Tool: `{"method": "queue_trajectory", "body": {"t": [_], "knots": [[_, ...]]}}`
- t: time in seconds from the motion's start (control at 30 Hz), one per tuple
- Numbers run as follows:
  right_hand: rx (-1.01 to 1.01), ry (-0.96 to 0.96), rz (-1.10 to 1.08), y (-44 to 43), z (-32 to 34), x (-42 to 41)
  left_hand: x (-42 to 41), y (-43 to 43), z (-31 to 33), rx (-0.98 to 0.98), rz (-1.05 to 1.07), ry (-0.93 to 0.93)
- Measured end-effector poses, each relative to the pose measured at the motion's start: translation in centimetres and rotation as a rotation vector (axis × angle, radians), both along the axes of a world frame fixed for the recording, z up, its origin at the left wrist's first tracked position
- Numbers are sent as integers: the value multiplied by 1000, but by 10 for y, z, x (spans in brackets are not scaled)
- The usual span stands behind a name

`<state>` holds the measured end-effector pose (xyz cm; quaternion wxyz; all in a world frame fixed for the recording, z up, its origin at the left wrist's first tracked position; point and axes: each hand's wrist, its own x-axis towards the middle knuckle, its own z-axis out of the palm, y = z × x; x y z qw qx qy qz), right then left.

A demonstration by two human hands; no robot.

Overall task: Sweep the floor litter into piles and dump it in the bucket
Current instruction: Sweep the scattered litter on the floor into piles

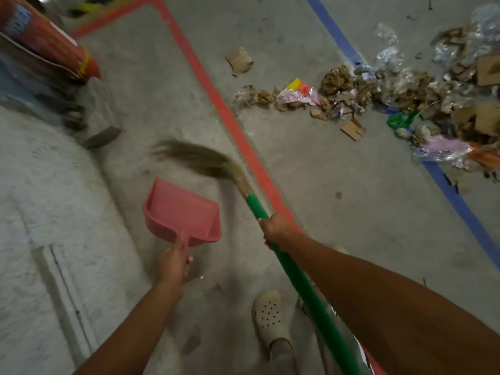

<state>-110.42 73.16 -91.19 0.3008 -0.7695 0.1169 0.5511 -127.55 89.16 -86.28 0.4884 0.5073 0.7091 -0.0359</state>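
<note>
My left hand (173,262) grips the handle of a pink dustpan (181,211), which is held above the floor with nothing in its tray. My right hand (276,230) grips the green handle of a grass broom (297,277). The broom's bristles (194,158) are blurred, just beyond the dustpan's far edge. A long pile of litter (392,90) lies on the concrete at the upper right: torn cardboard, clear plastic wrap, coloured wrappers and a green plastic piece. One loose cardboard scrap (239,60) lies apart from it. No bucket is in view.
A red tape line (216,96) and a blue tape line (457,201) run across the floor. A red sack (46,41) lies at the top left above a rough grey wall (40,198). A small block (101,136) sits by the wall. My shoe (270,318) is below.
</note>
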Motion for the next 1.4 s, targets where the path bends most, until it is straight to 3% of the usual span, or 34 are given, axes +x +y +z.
{"method": "queue_trajectory", "body": {"t": [0.07,0.3,0.53,0.7,0.87,0.93,1.07,1.17,1.27,1.4], "knots": [[6,-84,-187,-10,-16,17,18,3,-9,5,-38,-8],[-110,-394,-500,-107,-60,84,128,-10,-19,-18,-113,-96],[-54,-434,-654,-160,33,138,233,-65,7,-53,-193,-131],[-40,-377,-512,-178,53,154,279,-91,20,-68,-256,-111],[-138,-264,-111,-181,41,178,313,-102,7,-67,-339,-70],[-186,-194,-108,-188,27,189,325,-105,-2,-76,-376,-64],[-331,-156,-306,-210,2,208,346,-106,-22,-121,-486,-74],[-397,-234,-610,-223,-15,218,361,-102,-29,-166,-591,-83],[-398,-323,-871,-222,6,223,377,-90,-25,-182,-658,-105],[-425,-443,-1006,-200,36,214,393,-67,-8,-218,-728,-143]]}}
